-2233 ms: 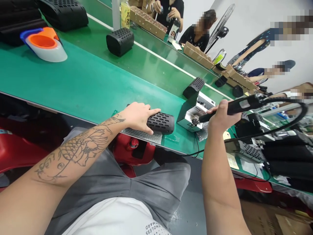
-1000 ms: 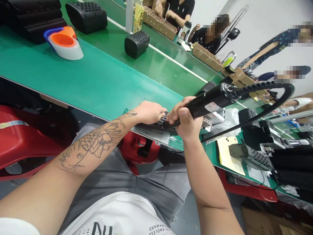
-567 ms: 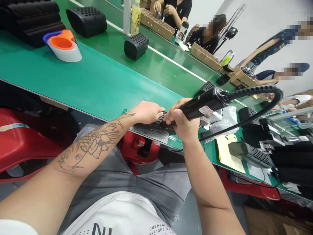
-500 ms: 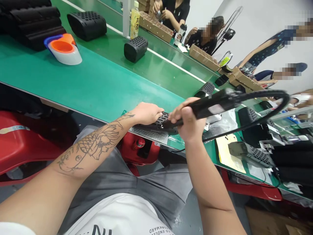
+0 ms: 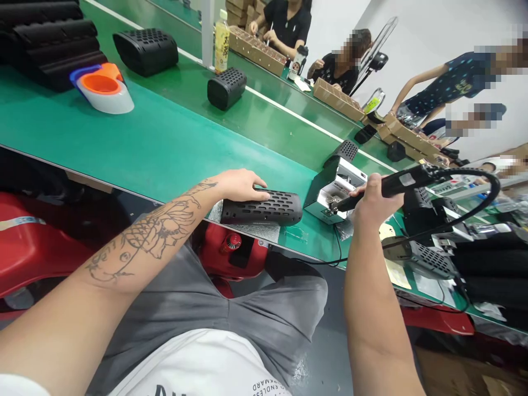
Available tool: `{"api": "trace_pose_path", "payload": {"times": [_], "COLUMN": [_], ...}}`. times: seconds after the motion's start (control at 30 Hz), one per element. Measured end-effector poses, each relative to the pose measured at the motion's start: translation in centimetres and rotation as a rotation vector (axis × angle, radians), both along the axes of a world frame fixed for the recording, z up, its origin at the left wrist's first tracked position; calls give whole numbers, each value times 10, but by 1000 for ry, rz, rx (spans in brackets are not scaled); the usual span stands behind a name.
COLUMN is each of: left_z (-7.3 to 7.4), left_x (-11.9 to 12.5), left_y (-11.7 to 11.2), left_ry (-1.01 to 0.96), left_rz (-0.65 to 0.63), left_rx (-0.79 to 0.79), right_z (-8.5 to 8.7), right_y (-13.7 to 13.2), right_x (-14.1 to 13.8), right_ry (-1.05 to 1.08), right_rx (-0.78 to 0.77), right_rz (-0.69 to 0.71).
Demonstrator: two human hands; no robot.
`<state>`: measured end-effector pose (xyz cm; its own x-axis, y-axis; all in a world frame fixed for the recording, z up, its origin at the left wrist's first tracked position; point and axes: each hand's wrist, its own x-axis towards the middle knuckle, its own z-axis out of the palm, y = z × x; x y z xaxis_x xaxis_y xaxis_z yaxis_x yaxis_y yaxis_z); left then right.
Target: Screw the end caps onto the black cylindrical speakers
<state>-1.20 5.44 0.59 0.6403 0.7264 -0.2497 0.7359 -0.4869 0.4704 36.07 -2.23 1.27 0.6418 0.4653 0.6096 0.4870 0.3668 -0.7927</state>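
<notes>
My left hand (image 5: pixel 238 185) rests with its fingers laid flat on the left end of a black perforated speaker shell (image 5: pixel 264 208), which lies on a grey pad (image 5: pixel 268 231) at the near edge of the green bench (image 5: pixel 165 143). My right hand (image 5: pixel 373 201) is closed round a black corded electric screwdriver (image 5: pixel 396 184). The screwdriver's tip points left into a small metal screw feeder box (image 5: pixel 336 187), to the right of the shell.
Other black shells (image 5: pixel 226 88) (image 5: pixel 146 50) stand farther back, beside an orange and white scoop-shaped tray (image 5: pixel 103 88) and a bottle (image 5: pixel 221 41). Black parts and a grey unit (image 5: pixel 421 257) crowd the right. Several people work at cardboard trays (image 5: pixel 336 99) across the belt. Red stools (image 5: pixel 231 256) sit under the bench.
My right hand has pulled the screwdriver off the shell and swung it right to the feeder box. The left hand has stayed on the shell.
</notes>
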Motion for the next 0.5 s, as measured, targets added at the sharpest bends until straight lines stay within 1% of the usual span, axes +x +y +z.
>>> {"api": "trace_pose_path", "payload": {"times": [0.07, 0.13, 0.2, 0.3, 0.37, 0.43, 0.5], "left_z": [-4, -6, -7, -6, -6, -7, -9], "left_x": [-3, -4, -3, -2, -3, -5, -6], "left_y": [6, 6, 3, -1, -2, -3, -3], "left_ry": [-17, -26, -34, -75, -122, -152, -180], "left_rz": [6, 23, 46, 74, 87, 85, 80], "left_rx": [-48, -45, -24, -18, -22, -21, 11], "right_z": [4, 15, 27, 39, 40, 36, 30], "right_y": [-8, -18, -28, -38, -37, -33, -25], "right_x": [-13, -37, -71, -132, -172, -204, -228], "right_ry": [25, 59, 98, 143, 156, 164, 166], "right_rx": [0, 2, 17, 7, -29, -57, -70], "right_rz": [20, 107, 282, 636, 800, 888, 949]}}
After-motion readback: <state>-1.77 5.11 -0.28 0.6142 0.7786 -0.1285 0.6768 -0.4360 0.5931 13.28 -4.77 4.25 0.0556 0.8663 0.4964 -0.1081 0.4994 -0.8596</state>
